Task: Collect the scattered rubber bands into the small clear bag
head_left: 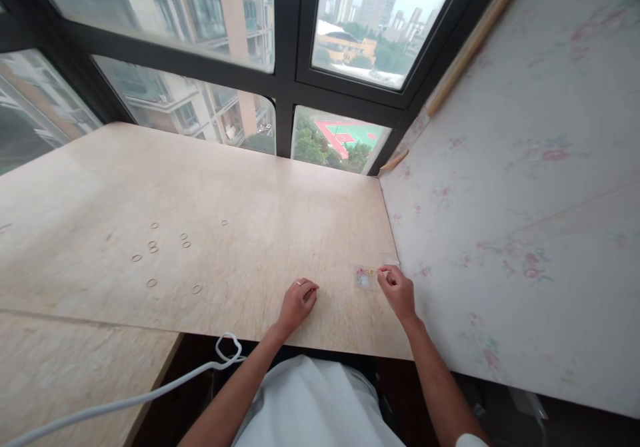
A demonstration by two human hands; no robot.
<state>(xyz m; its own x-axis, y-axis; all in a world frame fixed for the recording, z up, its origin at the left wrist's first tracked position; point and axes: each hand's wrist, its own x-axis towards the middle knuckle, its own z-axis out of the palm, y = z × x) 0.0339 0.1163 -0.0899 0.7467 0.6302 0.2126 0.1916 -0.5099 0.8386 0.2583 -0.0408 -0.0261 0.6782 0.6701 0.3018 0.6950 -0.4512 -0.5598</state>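
Note:
My right hand [399, 292] is over the right end of a small clear plastic box [359, 282], thumb and index finger pinched together. Whatever may be between those fingertips is too small to make out. Inside the box are tiny red, yellow and pale blue items. Its see-through lid [387, 259] seems to stand open at the back. My left hand [297, 306] rests on the stone-look sill [320, 214] to the left of the box, fingers curled in and a ring on one finger. What it holds, if anything, is hidden.
Several thin small rings [151, 283] lie scattered on the left of the sill. A white cable [170, 386] loops past the front edge at lower left. The flowered wall [500, 234] bounds the right side, and dark-framed windows [285, 87] stand behind.

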